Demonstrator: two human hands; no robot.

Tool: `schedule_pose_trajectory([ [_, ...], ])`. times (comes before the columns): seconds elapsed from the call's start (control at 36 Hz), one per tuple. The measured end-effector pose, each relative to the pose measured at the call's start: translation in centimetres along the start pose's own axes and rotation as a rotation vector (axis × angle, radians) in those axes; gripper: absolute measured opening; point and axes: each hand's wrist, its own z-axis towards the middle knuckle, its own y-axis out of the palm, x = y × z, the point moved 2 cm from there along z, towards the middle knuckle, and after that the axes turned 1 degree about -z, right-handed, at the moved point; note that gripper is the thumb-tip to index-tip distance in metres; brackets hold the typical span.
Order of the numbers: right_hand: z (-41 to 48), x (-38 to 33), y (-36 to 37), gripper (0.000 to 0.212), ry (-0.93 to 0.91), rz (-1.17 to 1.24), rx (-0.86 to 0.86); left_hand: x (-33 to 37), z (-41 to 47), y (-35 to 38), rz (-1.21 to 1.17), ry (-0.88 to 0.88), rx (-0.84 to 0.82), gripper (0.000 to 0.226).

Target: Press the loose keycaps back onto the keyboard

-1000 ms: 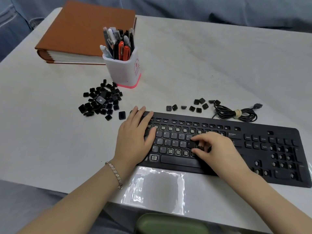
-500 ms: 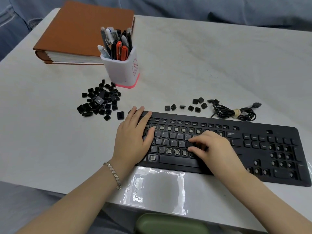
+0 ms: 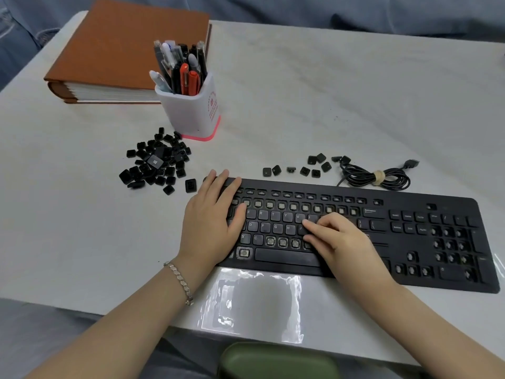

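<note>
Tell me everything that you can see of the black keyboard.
The keyboard is black, looks plastic, with a number pad at right. It lies flat on the table, near the front edge. Many sockets stand bare; keycaps such as E, R, T, Y are fitted. The left hand rests flat on its left end; the fingers of the right hand touch keys beside J. A coiled cable lies behind it.
</note>
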Motion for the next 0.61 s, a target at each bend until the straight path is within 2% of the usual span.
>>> schedule_pose_trajectory([
  [0.31, 0.4, 0.4, -0.2, 0.024, 0.006, 0.109, -0.073, 0.1, 0.0, -0.1, -0.003, 0.000, 0.002, 0.050],
  [0.5, 0.7, 0.3, -0.4, 0.021, -0.009, 0.082, -0.069, 0.1, 0.0, 0.0, -0.007, -0.004, -0.007, 0.050],
  [0.61, 0.9, -0.6, -0.7, 0.026, -0.008, -0.039, -0.074, 0.1, 0.0, -0.1, -0.008, -0.010, -0.012, 0.051],
])
